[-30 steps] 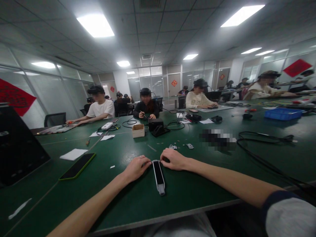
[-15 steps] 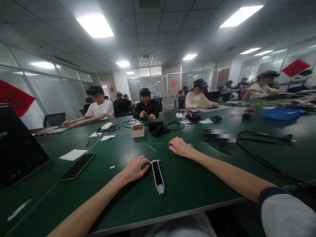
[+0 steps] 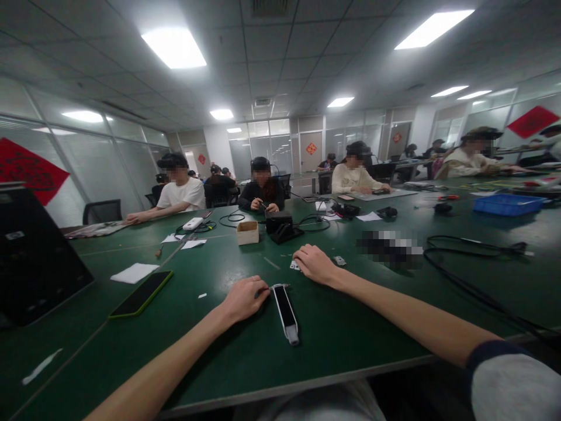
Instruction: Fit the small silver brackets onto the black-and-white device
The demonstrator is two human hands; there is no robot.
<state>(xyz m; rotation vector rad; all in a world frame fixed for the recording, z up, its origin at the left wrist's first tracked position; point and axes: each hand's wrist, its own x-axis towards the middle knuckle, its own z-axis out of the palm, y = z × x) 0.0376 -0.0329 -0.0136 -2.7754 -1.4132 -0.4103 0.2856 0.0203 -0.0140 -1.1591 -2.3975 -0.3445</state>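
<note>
A long narrow device (image 3: 286, 313) with a black face and a pale rim lies on the green table. At its far end my left hand (image 3: 246, 298) rests with fingers curled together. A thin rod-like bit shows at those fingertips, but what they hold is mostly hidden. Farther out and to the right, my right hand (image 3: 316, 264) bends its fingers down over a small white piece with dark spots (image 3: 294, 265), partly covered by the fingertips. Just beside the right wrist lies a small greyish metal-looking piece (image 3: 339, 261).
A phone with a green edge (image 3: 142, 294) and folded white paper (image 3: 134, 272) lie at left. Beyond my hands stand a small open box (image 3: 248, 233) and a black device (image 3: 280, 225). Black cables (image 3: 460, 275) and a blue tray (image 3: 508, 204) are at right. Several people sit around the table.
My right hand has shifted slightly toward me, and the white piece under its fingertips now shows. My left hand stays at the device's end. The view has turned slightly left.
</note>
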